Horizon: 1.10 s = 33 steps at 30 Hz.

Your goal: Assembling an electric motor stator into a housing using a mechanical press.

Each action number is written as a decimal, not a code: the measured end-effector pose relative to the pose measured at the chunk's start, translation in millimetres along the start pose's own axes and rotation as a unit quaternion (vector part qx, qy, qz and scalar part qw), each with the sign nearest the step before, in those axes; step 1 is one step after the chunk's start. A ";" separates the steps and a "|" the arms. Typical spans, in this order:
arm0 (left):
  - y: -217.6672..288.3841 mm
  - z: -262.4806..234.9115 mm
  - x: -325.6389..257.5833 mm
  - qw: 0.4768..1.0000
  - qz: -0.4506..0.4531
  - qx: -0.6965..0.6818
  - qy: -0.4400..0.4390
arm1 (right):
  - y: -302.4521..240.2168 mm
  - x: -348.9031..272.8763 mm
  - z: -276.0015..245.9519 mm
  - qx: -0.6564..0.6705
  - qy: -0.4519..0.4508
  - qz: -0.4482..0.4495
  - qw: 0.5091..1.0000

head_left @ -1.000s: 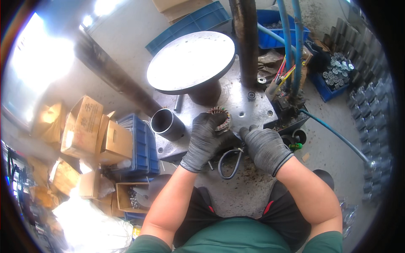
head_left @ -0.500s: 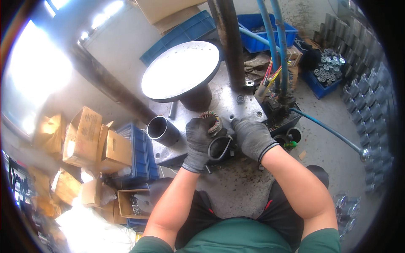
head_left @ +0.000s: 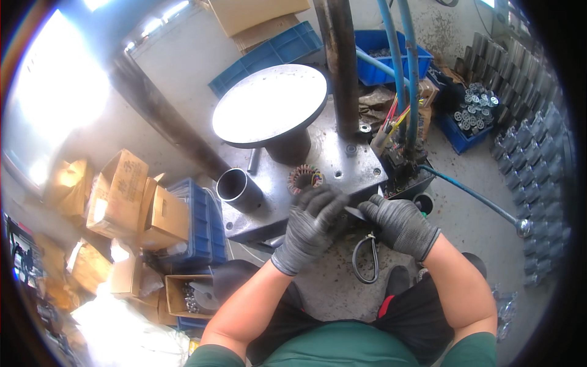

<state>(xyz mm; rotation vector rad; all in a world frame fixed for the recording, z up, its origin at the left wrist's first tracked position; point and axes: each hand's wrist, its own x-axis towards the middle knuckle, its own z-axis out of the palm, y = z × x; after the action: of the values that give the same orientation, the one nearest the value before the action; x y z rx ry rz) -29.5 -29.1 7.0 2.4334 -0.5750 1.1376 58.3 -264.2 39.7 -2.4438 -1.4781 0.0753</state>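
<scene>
A round stator with copper windings (head_left: 304, 178) lies on the grey steel base plate (head_left: 342, 165), free of both hands. Just below it, my left hand (head_left: 312, 226) in a grey glove hovers at the plate's front edge. Its fingers are loosely spread and touch the tip of a thin dark blade (head_left: 354, 212). My right hand (head_left: 398, 223), also gloved, grips the other end of that tool. The tool's black loop handle (head_left: 365, 260) hangs below, between my hands.
A round metal disc table (head_left: 269, 104) and a dark upright column (head_left: 339, 61) stand behind the plate, with a short steel tube (head_left: 238, 186) at its left. Blue hoses (head_left: 403, 73) and wires rise at the right. Blue crates (head_left: 195, 226), cardboard boxes (head_left: 119, 189) and metal parts (head_left: 474, 104) surround it.
My left hand has let go of the stator and drawn back toward me. Both hands now meet on the dark tool at the plate's front edge.
</scene>
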 end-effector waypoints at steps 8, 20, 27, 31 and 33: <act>15.1 -1.9 -7.3 0.985 0.030 -0.135 -0.103 | 11.2 -15.9 2.0 0.140 -0.122 -0.087 0.979; 11.9 1.0 -10.8 0.977 0.003 -0.195 -0.086 | 32.9 -31.5 -11.0 0.428 -0.257 0.001 0.867; 5.8 -6.4 -12.1 0.973 -0.061 -0.204 -0.087 | 48.9 -18.8 -22.2 0.358 -0.153 -0.132 0.911; 2.3 -12.7 -29.5 0.914 -0.252 -0.315 -0.036 | 54.8 -13.7 -41.7 0.414 -0.139 0.028 0.899; 7.3 -14.1 -34.8 0.885 -0.303 -0.352 -0.030 | 60.2 -2.2 -38.3 0.301 -0.093 0.021 0.949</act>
<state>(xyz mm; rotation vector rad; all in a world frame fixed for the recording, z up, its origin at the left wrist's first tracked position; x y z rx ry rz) -62.5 -21.2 -10.7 1.7986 -0.1569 0.4686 116.3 -300.5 60.2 -2.0003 -1.2318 0.6767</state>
